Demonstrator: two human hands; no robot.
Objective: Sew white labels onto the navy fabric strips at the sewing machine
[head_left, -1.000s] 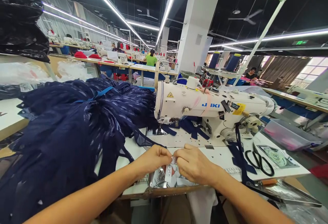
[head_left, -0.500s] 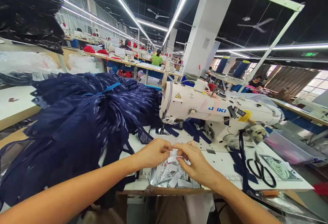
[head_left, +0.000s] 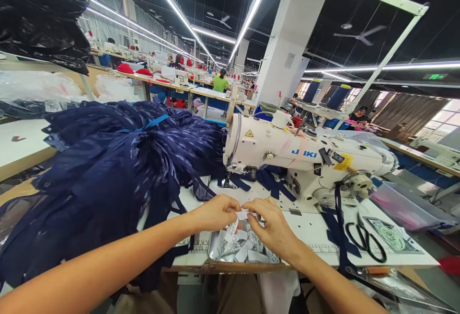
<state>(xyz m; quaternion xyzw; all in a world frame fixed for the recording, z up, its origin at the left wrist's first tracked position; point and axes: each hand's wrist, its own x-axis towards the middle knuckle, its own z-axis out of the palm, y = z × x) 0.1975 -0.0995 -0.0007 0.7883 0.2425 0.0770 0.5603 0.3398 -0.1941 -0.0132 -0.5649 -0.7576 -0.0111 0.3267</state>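
Above a shallow metal tray (head_left: 212, 254) at the table's front edge, my left hand (head_left: 217, 212) and my right hand (head_left: 272, 222) meet fingertip to fingertip. Both are closed, pinching a small white label (head_left: 244, 214) stretched between them. A printed end hangs below my left fingers; whether it belongs to the same label I cannot tell. Loose white printed labels (head_left: 247, 252) fill the tray in a jumble. Just beyond my hands stands a white sewing machine (head_left: 276, 146), with navy fabric strips (head_left: 273, 182) lying around its bed.
A big bundle of navy garments (head_left: 108, 185), tied with a blue strip (head_left: 153, 122), covers the left side. Black-handled scissors (head_left: 366, 242) lie at the right, beside a patterned card (head_left: 390, 235). Thread cones (head_left: 339, 96) stand behind the machine. Other people sit farther back.
The white material between my fingers has shifted, and a printed label end now hangs under my left fingertips. My hands stay in nearly the same place.
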